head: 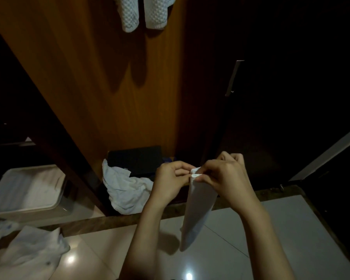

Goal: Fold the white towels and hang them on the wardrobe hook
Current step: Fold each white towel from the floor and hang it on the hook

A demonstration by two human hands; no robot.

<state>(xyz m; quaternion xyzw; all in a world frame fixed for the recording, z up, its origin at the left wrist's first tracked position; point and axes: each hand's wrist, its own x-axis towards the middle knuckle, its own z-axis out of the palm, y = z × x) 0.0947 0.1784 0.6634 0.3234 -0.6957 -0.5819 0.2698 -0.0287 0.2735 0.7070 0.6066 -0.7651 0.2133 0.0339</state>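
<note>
A narrow folded white towel [198, 211] hangs down in front of me, held by its top edge. My left hand [171, 177] and my right hand [223, 174] meet there and both pinch the bunched top corners. Two white textured towels [143, 13] hang at the top of the wooden wardrobe panel [117, 87]; the hook itself is out of the frame. Another crumpled white towel [125, 190] lies at the foot of the wardrobe.
A pale plastic tub [26, 193] stands at the left, with loose white cloth [30, 253] on the glossy tiled floor [271, 239] beside it. A dark flat box [135, 162] sits in the wardrobe base. A dark door with a metal handle [233, 77] is at the right.
</note>
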